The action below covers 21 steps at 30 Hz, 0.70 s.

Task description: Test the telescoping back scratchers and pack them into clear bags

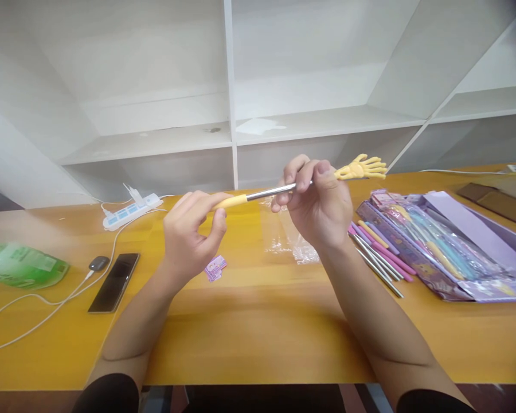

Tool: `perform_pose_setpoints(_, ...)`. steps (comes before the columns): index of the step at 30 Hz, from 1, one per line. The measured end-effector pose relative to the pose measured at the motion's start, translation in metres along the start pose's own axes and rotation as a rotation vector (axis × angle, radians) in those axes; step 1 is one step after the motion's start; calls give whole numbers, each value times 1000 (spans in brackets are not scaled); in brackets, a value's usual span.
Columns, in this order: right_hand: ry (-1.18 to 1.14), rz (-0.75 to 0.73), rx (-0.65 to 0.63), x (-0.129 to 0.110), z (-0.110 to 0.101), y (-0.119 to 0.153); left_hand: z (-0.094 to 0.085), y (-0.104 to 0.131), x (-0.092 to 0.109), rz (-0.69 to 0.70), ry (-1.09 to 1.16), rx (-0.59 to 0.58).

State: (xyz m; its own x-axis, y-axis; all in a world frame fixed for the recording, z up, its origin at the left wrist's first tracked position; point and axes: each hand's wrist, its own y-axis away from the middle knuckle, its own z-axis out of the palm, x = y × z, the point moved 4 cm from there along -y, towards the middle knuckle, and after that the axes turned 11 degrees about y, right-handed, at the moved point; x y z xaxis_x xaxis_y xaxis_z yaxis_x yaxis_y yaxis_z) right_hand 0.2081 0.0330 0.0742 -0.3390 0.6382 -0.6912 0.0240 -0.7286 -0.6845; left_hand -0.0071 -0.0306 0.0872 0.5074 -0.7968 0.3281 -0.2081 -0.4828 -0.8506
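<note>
The left hand (193,232) grips the handle (233,202) and the right hand (317,201) the rod (273,191) of a back scratcher (361,168) above the worktop (258,338). It appears assembled; loose tubes (372,234) and metal rods (380,274) lie unjoined beside the box (427,271).

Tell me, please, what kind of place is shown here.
Probably an indoor workspace, perhaps a small workshop: white shelves stand behind a yellow-brown table, which bears a purple box of plastic-wrapped items.
</note>
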Motion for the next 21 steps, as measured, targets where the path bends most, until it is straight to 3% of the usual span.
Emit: perform_pose_setpoints(21,-77,24,-105,18,16,9,14,7,3,-9,1,-3)
